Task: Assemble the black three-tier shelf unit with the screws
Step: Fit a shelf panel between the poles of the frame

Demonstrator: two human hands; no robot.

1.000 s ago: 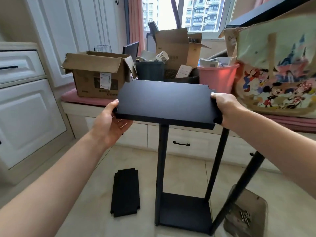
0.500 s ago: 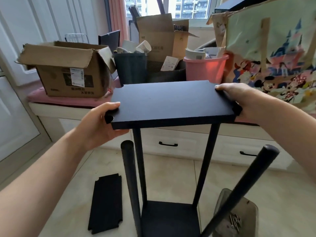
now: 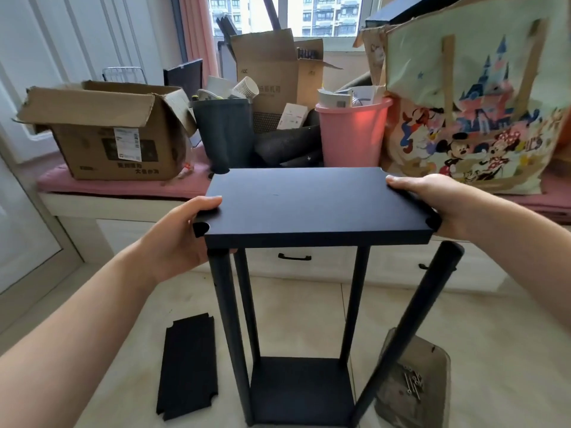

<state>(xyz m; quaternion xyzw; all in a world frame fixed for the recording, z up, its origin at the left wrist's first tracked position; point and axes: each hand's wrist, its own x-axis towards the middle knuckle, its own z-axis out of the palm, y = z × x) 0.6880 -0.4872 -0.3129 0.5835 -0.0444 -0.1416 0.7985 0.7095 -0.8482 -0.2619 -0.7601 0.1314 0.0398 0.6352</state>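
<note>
A flat black rectangular shelf board [image 3: 315,205] w/ notched corners is held level by both hands, above four black round poles. The board's left short edge is gripped by the left hand [image 3: 182,239]: thumb on top, other fingers curled under it. The right short edge is gripped by the right hand [image 3: 432,202]: thumb lies on top near the far corner, fingers wrapped under the edge.

The near-left pole [image 3: 230,335] is right below the board's near-left notch; it can't be told if they touch. The near-right pole [image 3: 411,329] is tilted outward, its top just beside the board's near-right corner & not in the notch. The two far poles are seen going up under the board.

All poles stand on a black bottom shelf board [image 3: 301,390] on the pale tiled floor [image 3: 500,350]. A spare black notched shelf board [image 3: 188,366] is laid flat on the floor, left of the frame. A clear plastic bag [image 3: 411,381] w/ small silver screws [image 3: 412,384] is seen at the right, by the tilted pole.
</note>
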